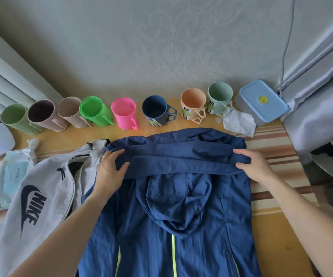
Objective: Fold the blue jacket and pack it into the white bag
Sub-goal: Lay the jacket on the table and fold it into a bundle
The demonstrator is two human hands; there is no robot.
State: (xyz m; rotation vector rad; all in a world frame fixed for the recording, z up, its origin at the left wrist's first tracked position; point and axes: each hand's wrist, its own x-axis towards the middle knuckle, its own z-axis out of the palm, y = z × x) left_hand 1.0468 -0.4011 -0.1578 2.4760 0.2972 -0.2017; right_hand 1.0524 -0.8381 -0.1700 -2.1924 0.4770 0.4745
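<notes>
Both hands pinching blue jacket's [171,206] folded far edge, left hand [109,172], right hand [255,166]

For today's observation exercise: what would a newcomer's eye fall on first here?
The blue jacket fills the table's middle, its far fold gripped by the left hand and right hand. Behind it, a row of coloured cups lines the wall. Left of the jacket lies the white bag.

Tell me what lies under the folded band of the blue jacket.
Under the folded band, held by the left hand and right hand, the hood shows partly; its top edge is covered. The table beneath is hidden.
</notes>
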